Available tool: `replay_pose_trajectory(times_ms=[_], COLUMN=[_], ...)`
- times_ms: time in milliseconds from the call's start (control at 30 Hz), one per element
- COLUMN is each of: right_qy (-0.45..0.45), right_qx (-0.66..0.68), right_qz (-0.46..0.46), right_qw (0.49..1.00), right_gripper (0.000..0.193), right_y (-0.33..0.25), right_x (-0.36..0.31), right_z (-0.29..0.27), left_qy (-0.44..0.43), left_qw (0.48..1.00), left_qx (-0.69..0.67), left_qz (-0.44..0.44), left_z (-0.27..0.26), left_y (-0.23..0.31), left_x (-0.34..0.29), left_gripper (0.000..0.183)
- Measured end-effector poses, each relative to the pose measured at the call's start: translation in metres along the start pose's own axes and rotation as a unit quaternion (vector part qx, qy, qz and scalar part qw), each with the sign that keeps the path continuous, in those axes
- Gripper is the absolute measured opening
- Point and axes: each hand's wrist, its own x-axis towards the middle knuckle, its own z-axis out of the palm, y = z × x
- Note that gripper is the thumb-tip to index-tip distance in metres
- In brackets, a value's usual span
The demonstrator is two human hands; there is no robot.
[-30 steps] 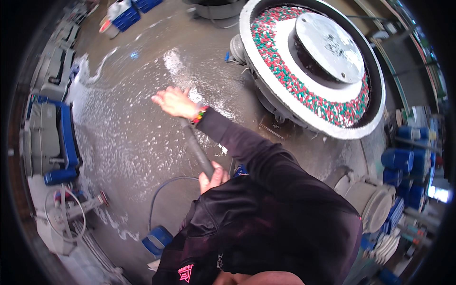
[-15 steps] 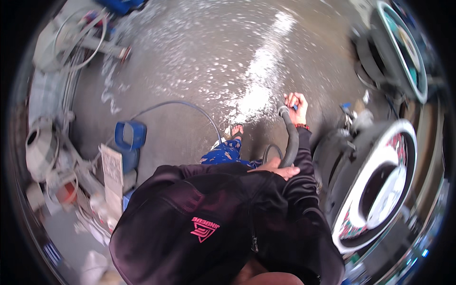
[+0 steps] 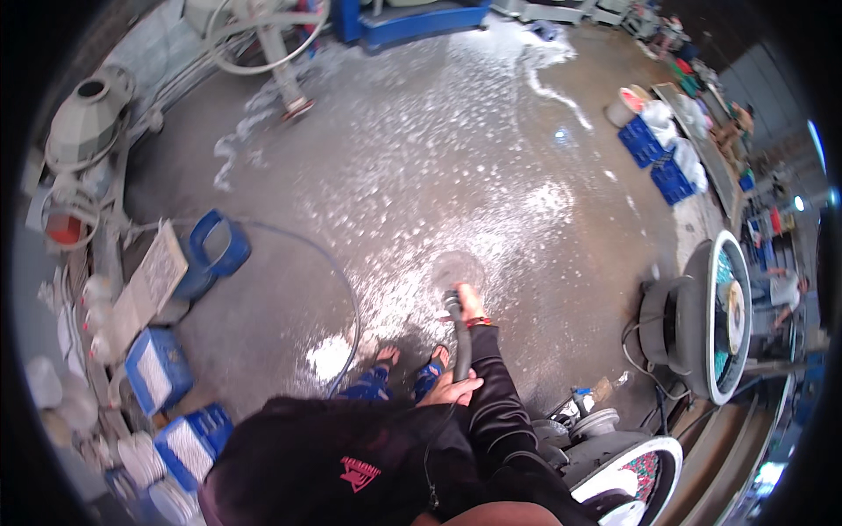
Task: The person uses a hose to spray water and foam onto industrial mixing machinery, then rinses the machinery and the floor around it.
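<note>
A thick dark grey hose (image 3: 462,349) runs forward from my body over a wet floor (image 3: 421,149). My right hand (image 3: 472,302), with a red bracelet at the wrist, is closed round its front end, beside a ringed fitting (image 3: 452,302). Farther back along the same hose, my left hand (image 3: 450,387) grips it near my jacket. Just beyond the fitting, a round, hazy patch shows over the floor; whether it is spray I cannot tell. White foam and shiny water streaks spread ahead of my sandalled feet (image 3: 386,355).
A thin hose (image 3: 348,272) curves across the floor at left, near a blue container (image 3: 230,250) and blue crates (image 3: 158,368). Round tub machines (image 3: 702,324) with coloured pieces stand at right. Blue crates with white sacks (image 3: 671,180) lie far right; another person (image 3: 783,294) is beyond.
The view has shifted, bringing the far floor and right-hand crates into sight. In the picture, the hose end has gone left and lower, with both hands still on the hose.
</note>
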Motion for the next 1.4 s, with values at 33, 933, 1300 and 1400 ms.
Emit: replay_pose_trajectory(times_ms=[33,933,1300,1400], right_qy=[-0.024,0.083,0.098,0.148], right_qx=[0.021,0.078,0.023,0.05], right_qz=[0.028,-0.009,-0.052,-0.076], right_qw=[0.999,0.993,0.994,0.985], right_gripper=[0.019,0.018,0.013,0.011], right_y=[-0.024,-0.281,-0.416,-0.429], right_x=[-0.028,0.029,0.141,0.159], right_z=[0.047,-0.067,-0.039,-0.045], left_qy=[0.011,-0.028,-0.023,-0.023], left_qw=[1.0,0.978,0.944,0.89], left_qx=[0.001,0.194,0.302,0.435], left_qz=[0.01,0.068,0.131,0.136], left_z=[-0.005,0.124,0.058,0.046], left_y=[0.0,0.073,0.166,0.18], left_x=[0.002,0.212,0.377,0.411], left_gripper=[0.014,0.027,0.021,0.042])
